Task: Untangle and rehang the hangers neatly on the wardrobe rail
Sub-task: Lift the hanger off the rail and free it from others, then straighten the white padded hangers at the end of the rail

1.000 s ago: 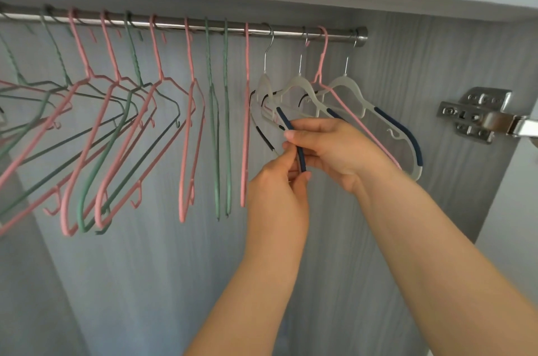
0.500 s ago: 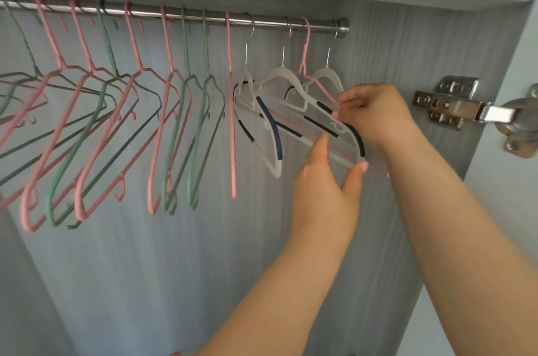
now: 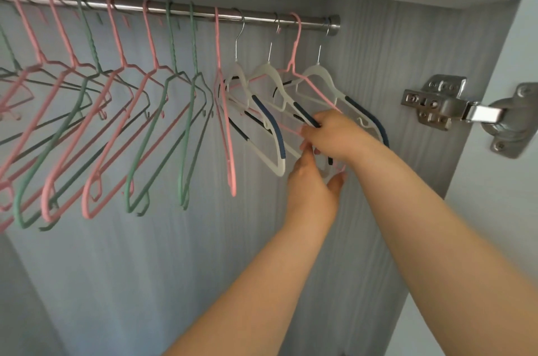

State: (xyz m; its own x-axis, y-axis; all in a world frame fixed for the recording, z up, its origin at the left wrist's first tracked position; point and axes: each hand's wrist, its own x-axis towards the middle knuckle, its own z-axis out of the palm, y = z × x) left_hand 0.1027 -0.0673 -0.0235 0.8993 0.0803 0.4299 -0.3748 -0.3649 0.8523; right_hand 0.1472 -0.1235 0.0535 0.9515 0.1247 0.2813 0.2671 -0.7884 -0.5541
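Pink hanger (image 3: 295,47) tangled among white hangers (image 3: 262,70).

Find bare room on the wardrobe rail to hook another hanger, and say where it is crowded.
Free: the steel rail between the first two white plastic hangers' hooks, and between the pink wire hanger's hook and the last white hook. Crowded: below, where those hangers overlap at the right hand, and the pink and green hangers leftward.

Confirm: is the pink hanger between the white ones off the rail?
No, the pink hanger has its hook looped over the rail near its right end.
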